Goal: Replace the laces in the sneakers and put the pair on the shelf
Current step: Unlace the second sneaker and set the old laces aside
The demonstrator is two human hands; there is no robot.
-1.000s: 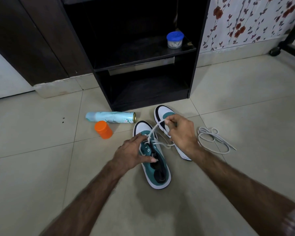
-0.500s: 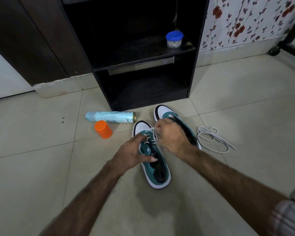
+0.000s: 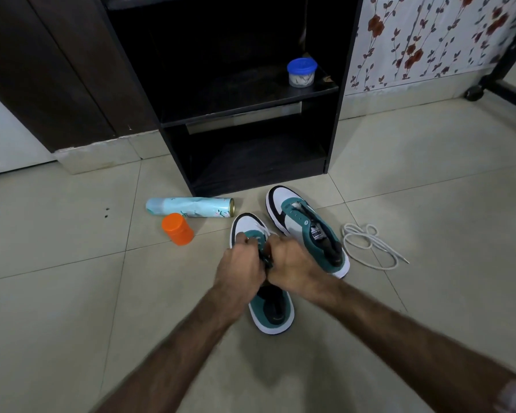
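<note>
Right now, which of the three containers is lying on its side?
The pale blue spray can, lying flat on the floor tiles beside the shelf unit. The orange jar next to it and the blue-lidded tub on the shelf both stand upright.

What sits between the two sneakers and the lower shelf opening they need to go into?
Nothing visible. The floor between the teal-and-white sneakers and the black shelf unit's lower compartment is bare. The pale blue spray can and orange plastic jar lie off to the left of that path.
</note>
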